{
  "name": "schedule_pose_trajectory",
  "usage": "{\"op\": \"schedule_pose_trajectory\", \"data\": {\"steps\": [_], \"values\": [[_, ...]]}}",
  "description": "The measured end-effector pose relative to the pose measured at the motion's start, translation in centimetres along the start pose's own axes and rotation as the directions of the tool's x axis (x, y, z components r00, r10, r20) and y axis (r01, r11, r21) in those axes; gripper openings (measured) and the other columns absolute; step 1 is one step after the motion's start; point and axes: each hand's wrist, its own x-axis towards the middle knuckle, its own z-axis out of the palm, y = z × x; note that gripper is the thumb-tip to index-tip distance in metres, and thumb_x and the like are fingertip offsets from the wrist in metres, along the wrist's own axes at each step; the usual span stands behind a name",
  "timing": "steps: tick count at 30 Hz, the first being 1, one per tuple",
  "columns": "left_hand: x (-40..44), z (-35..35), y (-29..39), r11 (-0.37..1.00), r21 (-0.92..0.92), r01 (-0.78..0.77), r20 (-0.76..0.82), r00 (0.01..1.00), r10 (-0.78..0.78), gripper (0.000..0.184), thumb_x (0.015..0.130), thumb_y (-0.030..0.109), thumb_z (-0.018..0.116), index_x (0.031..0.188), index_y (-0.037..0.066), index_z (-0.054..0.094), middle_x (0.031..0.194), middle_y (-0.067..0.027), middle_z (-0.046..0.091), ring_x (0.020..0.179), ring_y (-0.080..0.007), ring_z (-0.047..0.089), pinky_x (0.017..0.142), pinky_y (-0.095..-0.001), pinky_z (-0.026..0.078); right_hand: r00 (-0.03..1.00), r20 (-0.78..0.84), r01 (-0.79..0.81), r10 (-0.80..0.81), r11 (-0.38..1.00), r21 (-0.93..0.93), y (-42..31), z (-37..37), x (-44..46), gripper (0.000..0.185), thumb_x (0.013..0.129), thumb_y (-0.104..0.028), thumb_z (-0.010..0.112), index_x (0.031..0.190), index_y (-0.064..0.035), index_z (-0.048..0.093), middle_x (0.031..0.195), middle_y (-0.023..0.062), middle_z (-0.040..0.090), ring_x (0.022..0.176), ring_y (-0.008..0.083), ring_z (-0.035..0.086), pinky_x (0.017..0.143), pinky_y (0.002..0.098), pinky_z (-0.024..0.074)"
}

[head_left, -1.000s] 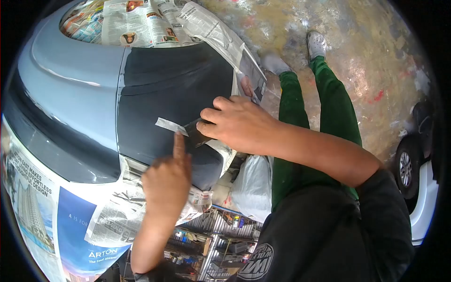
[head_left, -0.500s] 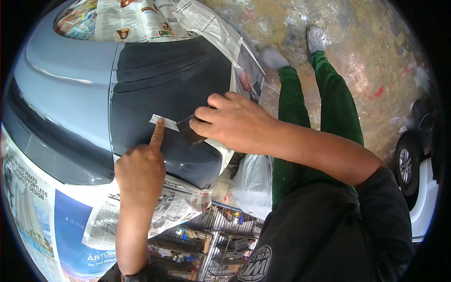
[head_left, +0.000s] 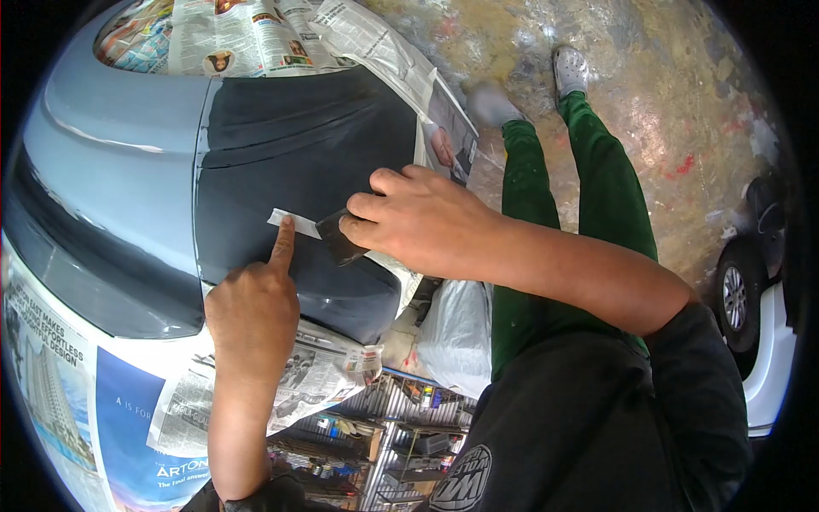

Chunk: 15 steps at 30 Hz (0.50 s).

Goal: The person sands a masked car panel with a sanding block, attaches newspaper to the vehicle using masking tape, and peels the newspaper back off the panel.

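Observation:
A short pale strip [head_left: 302, 228] lies on the dark grey part of a car body panel [head_left: 247, 192]. The index finger of my left hand [head_left: 254, 311] is stretched out and presses on the strip's left part; the other fingers are curled in, with nothing seen in them. Just right of the strip, my right hand [head_left: 418, 218] pinches a thin dark flat piece [head_left: 339, 239], its edge meeting the strip's right end. Light blue-grey paint [head_left: 128, 102] covers the panel's left side.
Newspaper [head_left: 256, 38] borders the panel at the top, and more sheets [head_left: 328, 367] hang below. A whitish plastic bag [head_left: 456, 333] is right of the panel. Shelves with various items [head_left: 418, 444] stand at the bottom. A car wheel [head_left: 734, 294] is at the far right.
My left index finger has moved left along the strip from its right end. The dark piece in my right hand, mostly hidden before, now shows more beside the strip. The view has shifted slightly.

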Motion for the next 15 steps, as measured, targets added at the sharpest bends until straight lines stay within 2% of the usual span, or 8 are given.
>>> {"op": "schedule_pose_trajectory", "data": {"steps": [2,8,11,14,15], "values": [[0.0,0.0,0.0,1.000,0.007,-0.005,0.003,1.000,0.005,0.061,0.084,0.004,0.063,0.142,0.025,0.064,0.060,-0.0097,0.065,0.053,-0.0248,0.068,0.053,-0.0412,0.057,1.000,0.003,-0.005,0.005,1.000,-0.020,-0.2,-0.3,0.2,0.015,0.086,-0.018,0.063,0.095,-0.0114,0.072,0.098,-0.0005,0.065,0.100,0.0202,0.062,0.078,0.0353,0.0522],[0.1,-0.1,-0.2,1.000,0.024,-0.011,0.012,1.000,0.011,0.062,0.085,0.004,0.062,0.143,0.025,0.063,0.061,-0.0103,0.065,0.054,-0.0259,0.068,0.054,-0.0419,0.058,0.999,0.038,0.020,-0.019,0.999,-0.028,-0.6,-1.2,1.4,0.012,0.085,-0.019,0.064,0.084,-0.0115,0.073,0.089,0.0003,0.066,0.096,0.0208,0.063,0.075,0.0342,0.0524],[0.0,-0.1,-0.2,1.000,0.018,-0.004,0.027,1.000,0.003,0.062,0.085,0.005,0.061,0.144,0.025,0.062,0.062,-0.0105,0.066,0.055,-0.0264,0.069,0.055,-0.0425,0.058,0.998,0.035,0.055,-0.054,0.998,-0.039,-0.4,-1.6,2.0,0.011,0.084,-0.018,0.065,0.081,-0.0116,0.073,0.089,0.0008,0.067,0.096,0.0208,0.064,0.074,0.0338,0.0523],[0.1,-0.2,-0.1,1.000,0.024,-0.005,0.041,0.999,0.004,0.062,0.085,0.005,0.060,0.144,0.026,0.062,0.063,-0.0105,0.066,0.056,-0.0267,0.069,0.056,-0.0430,0.058,0.997,0.059,0.055,-0.050,0.996,-0.073,-0.5,-1.8,2.0,0.011,0.084,-0.019,0.066,0.085,-0.0113,0.074,0.092,0.0007,0.069,0.098,0.0211,0.064,0.074,0.0352,0.0537],[0.1,-0.2,-0.1,1.000,0.028,-0.007,0.042,0.999,0.006,0.062,0.085,0.005,0.060,0.144,0.026,0.062,0.063,-0.0105,0.066,0.056,-0.0268,0.069,0.056,-0.0431,0.058,0.999,0.051,0.009,-0.007,0.999,-0.039,-0.4,-2.2,1.8,0.012,0.084,-0.018,0.066,0.088,-0.0107,0.074,0.092,0.0016,0.069,0.098,0.0222,0.065,0.074,0.0369,0.0545]]}}
